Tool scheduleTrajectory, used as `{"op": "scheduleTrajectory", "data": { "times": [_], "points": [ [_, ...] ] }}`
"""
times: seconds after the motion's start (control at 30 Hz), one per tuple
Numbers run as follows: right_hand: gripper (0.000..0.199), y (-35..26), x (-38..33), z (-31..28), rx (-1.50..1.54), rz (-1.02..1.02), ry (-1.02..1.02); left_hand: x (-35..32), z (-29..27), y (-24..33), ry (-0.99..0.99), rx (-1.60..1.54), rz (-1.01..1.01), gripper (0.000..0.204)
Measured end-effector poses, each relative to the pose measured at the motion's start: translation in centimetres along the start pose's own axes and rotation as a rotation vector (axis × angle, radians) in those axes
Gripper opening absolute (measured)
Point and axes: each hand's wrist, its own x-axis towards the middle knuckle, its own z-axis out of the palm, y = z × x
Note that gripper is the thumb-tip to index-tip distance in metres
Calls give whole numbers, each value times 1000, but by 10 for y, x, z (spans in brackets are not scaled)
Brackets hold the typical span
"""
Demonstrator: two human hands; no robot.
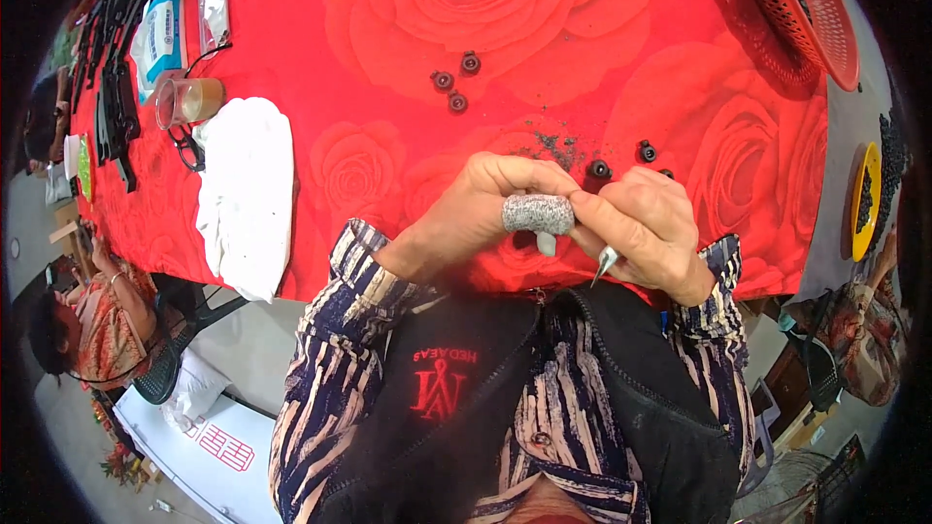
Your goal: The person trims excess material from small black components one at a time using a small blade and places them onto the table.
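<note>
Leave the plastic cup (183, 105) and the white cloth (248, 204) well left of the left fingers, out of the elbow's way. Beyond the left fingers, leave the cluster of three small black parts (444, 81) alone on the red surface (388, 116). With the left hand (471, 199), brace steadily: see fingers drawn in against the right fingertips, but cannot tell of anything pinched between, perhaps a hidden part. Best use the grey speckled covering (537, 214), apparently around the left thumb, as a shield against slips. Just beyond the meeting fingers, brush aside the dark crumbs (557, 147) before any build-up. Spare the other black parts (599, 169) from a knock, being close beyond the right fingers. Below the right fingers, mind the tip of the pointed metal tool (607, 258), slanting down toward the chest. With the right hand (646, 233), curled around that tool, favour short, light strokes, away from the left fingers. Ignore the red basket (833, 34), far beyond and right of the fingers.
</note>
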Motion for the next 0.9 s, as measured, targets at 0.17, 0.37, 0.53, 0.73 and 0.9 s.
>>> {"op": "scheduleTrajectory", "data": {
  "times": [0.17,0.37,0.53,0.73,0.9],
  "points": [
    [30,4,3,0,-29,-28,54,1,4,-4,79,53,198,14],
    [31,0,13,-8,201,256,-35,-4,1,-2,107,97,270,19],
    [26,-2,5,-12,311,497,-90,1,1,-8,134,190,324,22],
    [22,-1,6,-6,185,484,-89,-1,2,-7,176,205,335,25],
    [23,-1,6,-7,189,510,-109,0,3,-7,178,210,316,26]
  ]
}}
